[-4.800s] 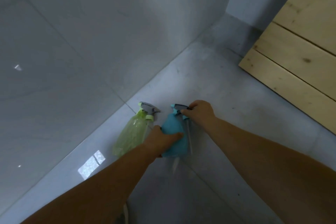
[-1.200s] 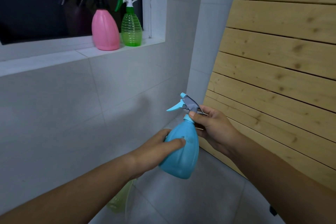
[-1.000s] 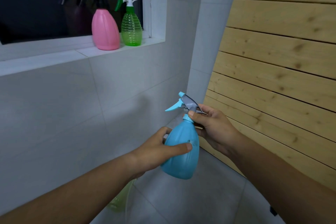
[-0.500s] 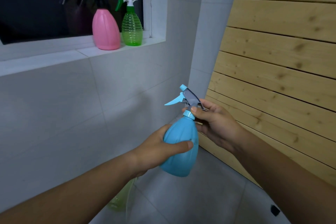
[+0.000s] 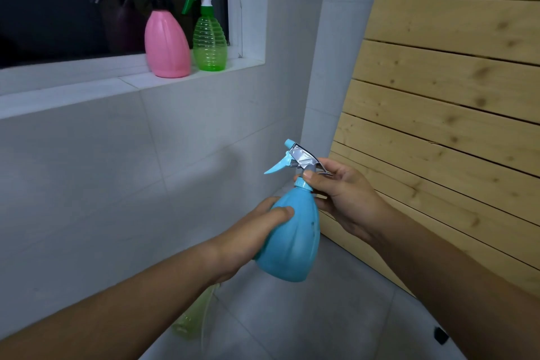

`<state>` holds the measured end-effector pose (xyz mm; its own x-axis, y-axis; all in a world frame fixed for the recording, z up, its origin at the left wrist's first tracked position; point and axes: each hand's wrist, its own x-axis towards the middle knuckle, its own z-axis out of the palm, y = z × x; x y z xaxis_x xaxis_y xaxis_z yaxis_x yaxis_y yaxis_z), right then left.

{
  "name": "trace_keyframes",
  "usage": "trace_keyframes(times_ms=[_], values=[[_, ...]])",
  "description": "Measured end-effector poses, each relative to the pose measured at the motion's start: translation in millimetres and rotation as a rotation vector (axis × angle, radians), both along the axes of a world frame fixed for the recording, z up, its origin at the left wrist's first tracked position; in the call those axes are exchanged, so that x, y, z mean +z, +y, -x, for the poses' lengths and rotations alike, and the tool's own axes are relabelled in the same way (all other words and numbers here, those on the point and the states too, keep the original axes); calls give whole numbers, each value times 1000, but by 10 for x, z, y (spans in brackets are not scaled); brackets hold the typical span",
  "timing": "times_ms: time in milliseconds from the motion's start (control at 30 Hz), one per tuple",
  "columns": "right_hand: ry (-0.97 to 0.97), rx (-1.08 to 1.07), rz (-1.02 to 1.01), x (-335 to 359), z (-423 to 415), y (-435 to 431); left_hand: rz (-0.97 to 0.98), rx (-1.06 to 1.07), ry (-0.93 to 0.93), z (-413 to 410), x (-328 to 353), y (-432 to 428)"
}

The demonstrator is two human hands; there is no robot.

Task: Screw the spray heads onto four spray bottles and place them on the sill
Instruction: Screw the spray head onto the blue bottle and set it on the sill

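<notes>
Gripping blue bottle (image 5: 289,242) with left hand (image 5: 248,238); right hand (image 5: 344,196) fingers (image 5: 309,177) closed round spray head (image 5: 301,159). Pink bottle (image 5: 166,44), green bottle (image 5: 209,44) on sill (image 5: 87,90), 11 o'clock.

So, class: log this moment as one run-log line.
left hand: holds blue plastic spray bottle | right hand: at its neck collar | sill: pink bottle, green bottle

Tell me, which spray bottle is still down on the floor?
The pale yellow-green bottle, lying behind the left forearm. Pink and green stand on the sill; blue is held.
</notes>
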<state>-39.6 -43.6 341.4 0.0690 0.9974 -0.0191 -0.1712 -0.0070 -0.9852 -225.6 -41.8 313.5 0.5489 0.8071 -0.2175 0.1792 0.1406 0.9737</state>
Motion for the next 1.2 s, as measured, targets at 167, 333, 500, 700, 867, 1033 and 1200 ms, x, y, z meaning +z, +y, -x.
trace_keyframes(times_ms=[167, 333, 500, 700, 867, 1033, 1200], values=[[9, -1, 24, -12, -19, 1, -48, -21, 72, 34, 2, 36], [23, -15, 25, -15, -6, 6, -63, -13, 68, 27, -23, 35], [39, 4, 8, -8, 6, -5, 123, -29, -30, 77, -62, 106], [32, -1, 2, -36, 35, 1, -133, 68, 148, 36, -30, 45], [102, 28, -8, -7, 23, 7, 108, -61, -88, 62, -68, 77], [152, 43, 15, -28, 60, -19, -65, 52, 71, 61, -79, 68], [158, 51, 19, -8, 27, -17, -27, 27, 5, 80, -77, 85]])
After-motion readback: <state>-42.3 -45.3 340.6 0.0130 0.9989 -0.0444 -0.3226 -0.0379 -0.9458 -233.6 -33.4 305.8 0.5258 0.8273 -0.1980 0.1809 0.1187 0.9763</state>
